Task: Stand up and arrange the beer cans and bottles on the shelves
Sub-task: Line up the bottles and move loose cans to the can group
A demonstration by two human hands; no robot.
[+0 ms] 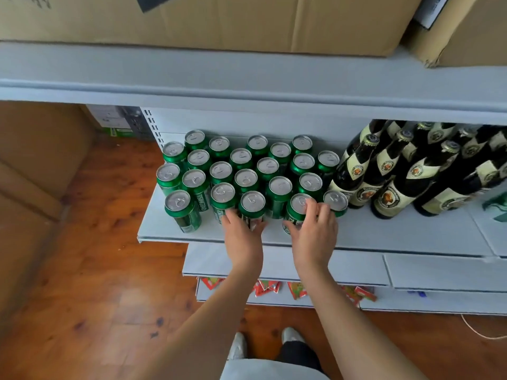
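Note:
Several green beer cans with silver tops stand upright in rows on the grey shelf [384,231]. My left hand [242,237] grips the side of a front-row can [251,205], fingers wrapped round its lower body. My right hand [314,231] holds the neighbouring front can [299,208], thumb on its left side and fingers over its top rim, touching the can [336,201] to its right. Several dark beer bottles [395,190] with cream labels stand upright at the right of the cans.
Cardboard boxes [219,20] lie on the shelf above. Lower shelves [301,267] jut out below, one with red snack packets [266,287]. A large cardboard box [33,201] stands at the left on the wooden floor [109,283]. My feet [238,345] are near the shelf base.

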